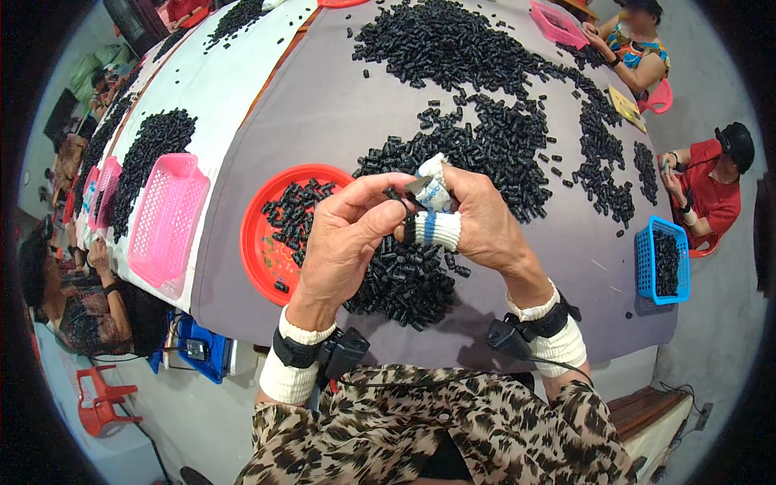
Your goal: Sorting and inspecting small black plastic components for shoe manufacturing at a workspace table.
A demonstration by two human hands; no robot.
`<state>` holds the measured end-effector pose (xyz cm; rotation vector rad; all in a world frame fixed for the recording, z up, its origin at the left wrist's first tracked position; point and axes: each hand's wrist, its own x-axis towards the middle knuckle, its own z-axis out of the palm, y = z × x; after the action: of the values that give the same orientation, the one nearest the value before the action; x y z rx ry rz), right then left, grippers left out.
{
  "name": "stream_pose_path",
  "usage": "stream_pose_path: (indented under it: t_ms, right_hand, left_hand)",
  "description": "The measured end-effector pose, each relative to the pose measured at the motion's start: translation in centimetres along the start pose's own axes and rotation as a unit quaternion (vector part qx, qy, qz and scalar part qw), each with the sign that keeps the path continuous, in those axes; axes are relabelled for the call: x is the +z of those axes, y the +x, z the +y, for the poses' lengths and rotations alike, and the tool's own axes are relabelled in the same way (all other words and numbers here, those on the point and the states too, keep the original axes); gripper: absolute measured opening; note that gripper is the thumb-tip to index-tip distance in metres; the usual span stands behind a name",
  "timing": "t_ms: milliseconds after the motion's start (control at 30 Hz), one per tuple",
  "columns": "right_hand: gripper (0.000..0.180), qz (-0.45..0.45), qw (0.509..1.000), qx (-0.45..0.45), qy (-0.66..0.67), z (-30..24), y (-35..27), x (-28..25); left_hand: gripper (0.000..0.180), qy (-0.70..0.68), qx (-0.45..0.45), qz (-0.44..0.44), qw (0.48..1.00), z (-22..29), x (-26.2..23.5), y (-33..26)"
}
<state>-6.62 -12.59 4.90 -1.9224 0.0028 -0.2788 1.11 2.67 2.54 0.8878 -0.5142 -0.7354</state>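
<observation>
Pinched between my left thumb and forefinger is one small black part, held narrow at the fingertips, just above the centre of the view. My left hand rises from six o'clock, palm turned toward me, with a white cuff and a black wrist strap below it. My right hand meets it from five o'clock; its fingers, wrapped in white cloth tape with a blue stripe, close on a small grey blade that touches the black part. I cannot tell how the blade sits inside that hand. Directly under both hands lies a heap of the same black parts on a grey table. At nine o'clock of my hands, just beside the heap, sits a red plate holding more parts. Farther out at nine o'clock, a pink basket rests on a white cloth. A far bigger spread of parts fills the table from twelve to two o'clock. At three o'clock, near the table's edge, stands a blue basket with parts inside. Beyond it, at two o'clock, sits a person in red; another person sits at one o'clock beside a second pink basket. At eight o'clock, a person bends over the table's far side.
</observation>
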Motion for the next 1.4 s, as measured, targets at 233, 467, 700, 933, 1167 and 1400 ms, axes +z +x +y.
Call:
stream_pose_path:
  t_ms: [233,467,700,933,1167,1400]
  right_hand:
    - [0.032,0.027,1.000,-0.014,-0.006,0.6,0.1,-0.1]
    - [0.027,0.028,1.000,-0.011,0.008,0.6,-0.3,-0.6]
    - [0.033,0.017,0.999,0.001,0.037,1.3,-0.7,-0.8]
    - [0.032,0.029,0.999,-0.023,0.007,1.4,-0.6,-0.9]
    - [0.031,0.008,0.999,-0.034,0.008,2.1,-0.5,-1.3]
    - [0.034,-0.035,0.999,-0.022,-0.006,1.6,-0.5,-2.0]
  left_hand:
    - [0.029,0.026,-0.004,0.030,0.999,-0.2,0.7,0.4]
    - [0.030,0.010,-0.008,0.010,1.000,-0.2,1.3,0.6]
    - [0.030,-0.062,-0.002,-0.010,0.998,-0.7,1.4,0.8]
    - [0.026,-0.115,-0.018,0.002,0.993,-1.1,2.2,0.9]
    - [0.026,-0.108,-0.025,-0.009,0.994,-1.3,1.9,1.0]
    - [0.025,-0.073,-0.034,0.003,0.997,-1.2,2.5,1.0]
